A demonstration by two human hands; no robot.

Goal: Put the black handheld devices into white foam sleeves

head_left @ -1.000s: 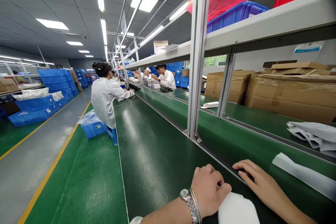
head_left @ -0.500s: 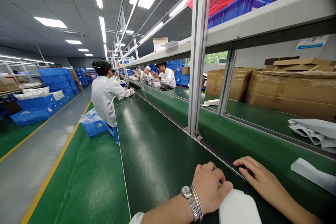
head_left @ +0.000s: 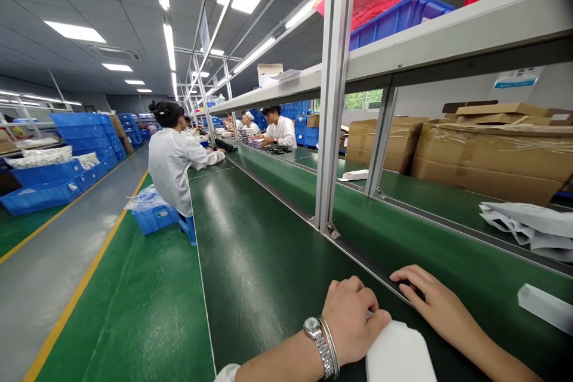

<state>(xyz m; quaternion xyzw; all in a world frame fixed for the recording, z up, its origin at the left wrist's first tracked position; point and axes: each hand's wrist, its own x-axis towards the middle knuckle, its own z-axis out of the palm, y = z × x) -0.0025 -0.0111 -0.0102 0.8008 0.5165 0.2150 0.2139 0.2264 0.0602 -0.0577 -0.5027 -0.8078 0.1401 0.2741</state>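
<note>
A: Left hand (head_left: pixel 356 322)?
B: Curled against a white pad (head_left: pixel 398 355) on the green conveyor belt (head_left: pixel 264 268); grip cannot be told.
A: Right hand (head_left: pixel 441 304)?
B: Laid open on the belt's metal rail (head_left: pixel 362 267), apart from the pad.

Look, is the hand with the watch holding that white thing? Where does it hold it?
It may not be holding it. The left hand rests curled on the far edge of the white sheet. I cannot tell whether any fingers go underneath.
</note>
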